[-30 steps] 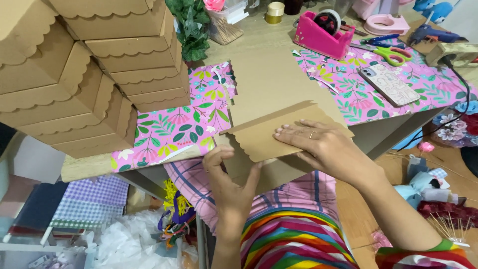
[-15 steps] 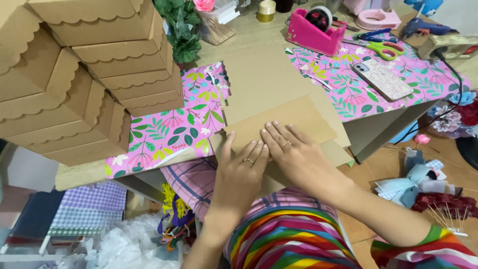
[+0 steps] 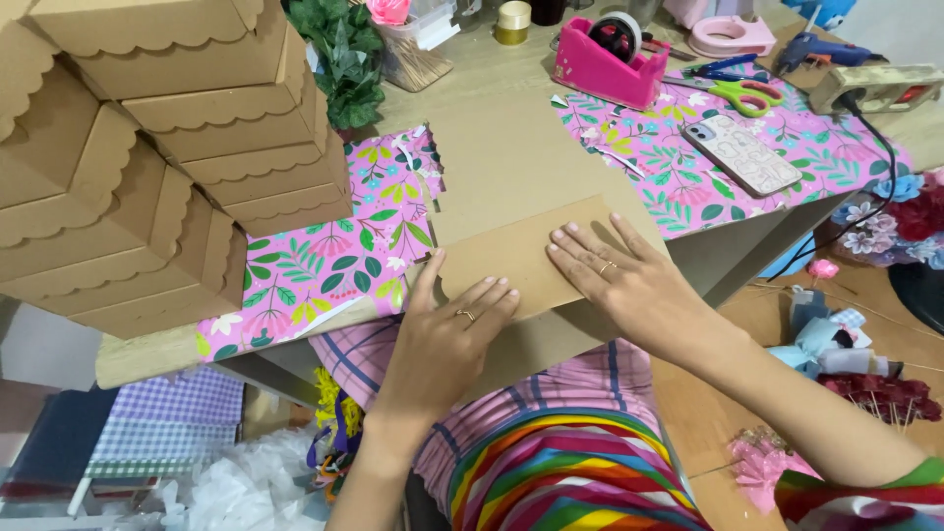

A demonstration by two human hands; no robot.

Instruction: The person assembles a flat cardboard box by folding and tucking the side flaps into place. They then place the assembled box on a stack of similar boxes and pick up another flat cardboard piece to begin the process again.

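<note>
A flat brown cardboard sheet (image 3: pixel 511 251) with a scalloped left edge lies at the table's near edge and hangs over it. My left hand (image 3: pixel 447 334) rests flat on its lower left part, thumb up along the scalloped edge, fingers spread. My right hand (image 3: pixel 619 275) presses flat on its right part, fingers pointing up and left. Both hands wear a ring. Neither hand grips anything; both lie palm down on the cardboard.
A tall stack of scalloped brown boxes (image 3: pixel 147 157) fills the left. Pink floral paper (image 3: pixel 334 256) covers parts of the table (image 3: pixel 492 128). Farther back are a pink tape dispenser (image 3: pixel 610 59), scissors (image 3: pixel 737 93), a phone (image 3: pixel 742 152), a glue gun (image 3: pixel 826 49) and a power strip (image 3: pixel 875 88).
Both hands have slid along the cardboard while pressing it flat. The left hand moved from the sheet's lower edge up onto its surface; the right hand's fingers spread wider.
</note>
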